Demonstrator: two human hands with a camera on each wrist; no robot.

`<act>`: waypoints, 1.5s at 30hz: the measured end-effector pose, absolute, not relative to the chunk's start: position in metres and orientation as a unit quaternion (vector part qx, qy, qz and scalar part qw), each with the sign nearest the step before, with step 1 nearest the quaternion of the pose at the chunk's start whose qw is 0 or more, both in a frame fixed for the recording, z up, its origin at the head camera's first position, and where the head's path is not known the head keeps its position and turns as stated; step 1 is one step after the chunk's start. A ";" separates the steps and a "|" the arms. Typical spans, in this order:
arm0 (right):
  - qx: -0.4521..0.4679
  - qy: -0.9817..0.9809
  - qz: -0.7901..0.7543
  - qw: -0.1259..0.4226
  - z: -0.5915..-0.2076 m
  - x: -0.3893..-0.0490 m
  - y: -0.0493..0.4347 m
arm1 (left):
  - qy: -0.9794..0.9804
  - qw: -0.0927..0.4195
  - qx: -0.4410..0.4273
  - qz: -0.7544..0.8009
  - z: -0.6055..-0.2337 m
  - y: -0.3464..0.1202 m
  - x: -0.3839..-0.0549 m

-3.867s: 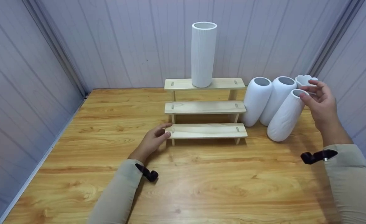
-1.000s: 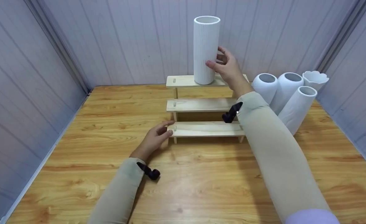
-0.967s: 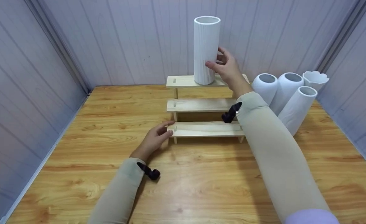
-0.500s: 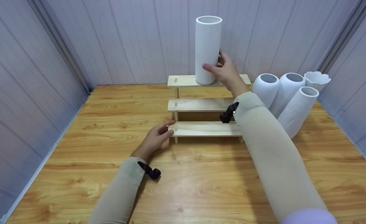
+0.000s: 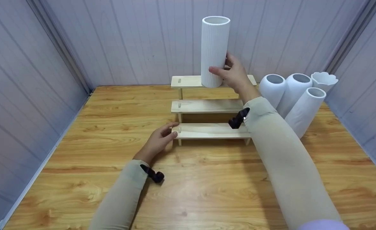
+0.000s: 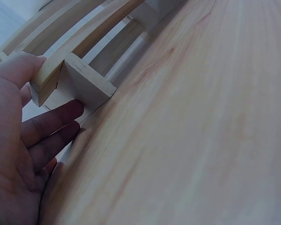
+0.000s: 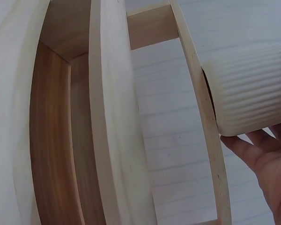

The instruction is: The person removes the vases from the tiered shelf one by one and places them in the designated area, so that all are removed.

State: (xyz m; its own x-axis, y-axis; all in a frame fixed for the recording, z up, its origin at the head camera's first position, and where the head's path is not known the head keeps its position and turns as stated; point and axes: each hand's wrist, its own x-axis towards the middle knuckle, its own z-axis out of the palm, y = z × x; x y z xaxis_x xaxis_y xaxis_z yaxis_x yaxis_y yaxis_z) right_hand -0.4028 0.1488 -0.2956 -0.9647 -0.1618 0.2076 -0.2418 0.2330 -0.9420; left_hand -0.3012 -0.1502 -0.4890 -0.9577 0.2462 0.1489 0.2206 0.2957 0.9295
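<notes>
My right hand (image 5: pixel 234 75) grips a tall white ribbed vase (image 5: pixel 215 48) low on its side, thumb in front and fingers behind. The vase is upright at the top tier of a three-tier wooden stand (image 5: pixel 207 106), its base overlapping the tier's front edge in the head view. In the right wrist view a thin dark gap shows between the ribbed base (image 7: pixel 248 89) and the shelf edge. My left hand (image 5: pixel 157 142) holds the left end of the bottom tier. In the left wrist view its thumb lies on the board (image 6: pixel 49 77), with fingers underneath by the leg.
Right of the stand are two rounded white vases (image 5: pixel 272 91) (image 5: pixel 295 91), a tapered one (image 5: pixel 306 111) leaning in front, and a scalloped-rim vase (image 5: pixel 324 81) behind. My right forearm partly hides them. Panelled walls (image 5: pixel 136 48) enclose the wooden table (image 5: pixel 188 188).
My right hand has gone from the tapered vase to the ribbed vase. Over the last second the ribbed vase has shifted slightly right and toward the tier's front edge. My left hand stays put.
</notes>
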 end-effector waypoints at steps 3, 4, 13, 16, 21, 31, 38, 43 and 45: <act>0.129 -0.786 0.604 0.034 -0.296 -0.399 0.151 | 0.807 0.010 0.147 0.572 -0.488 -0.150 -0.302; 0.128 -0.785 0.606 0.034 -0.296 -0.398 0.151 | 0.807 0.010 0.146 0.572 -0.488 -0.150 -0.302; 0.137 -0.776 0.614 0.031 -0.299 -0.392 0.157 | 0.810 0.009 0.140 0.569 -0.490 -0.150 -0.302; 0.147 -0.771 0.618 0.034 -0.301 -0.388 0.159 | 0.811 0.008 0.142 0.568 -0.491 -0.150 -0.302; 0.159 -0.772 0.613 0.044 -0.303 -0.382 0.161 | 0.813 0.004 0.147 0.564 -0.489 -0.152 -0.301; 0.149 -0.772 0.615 0.056 -0.304 -0.372 0.166 | 0.817 0.003 0.141 0.559 -0.489 -0.155 -0.302; 0.152 -0.777 0.609 0.058 -0.311 -0.365 0.174 | 0.809 0.000 0.156 0.567 -0.491 -0.155 -0.304; 0.178 -0.757 0.625 0.069 -0.317 -0.360 0.181 | 0.811 0.003 0.151 0.565 -0.490 -0.154 -0.303; 0.189 -0.751 0.628 0.071 -0.319 -0.358 0.184 | 0.814 0.008 0.145 0.563 -0.490 -0.153 -0.302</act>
State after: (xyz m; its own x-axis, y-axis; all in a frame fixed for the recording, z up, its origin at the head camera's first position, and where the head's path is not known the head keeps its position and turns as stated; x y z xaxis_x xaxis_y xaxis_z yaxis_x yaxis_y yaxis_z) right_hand -0.3580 0.1843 -0.3188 -0.9185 -0.1941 0.3446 -0.3735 0.1396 -0.9171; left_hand -0.3023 -0.1533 -0.4899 -0.9578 0.2450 0.1507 0.2273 0.3237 0.9184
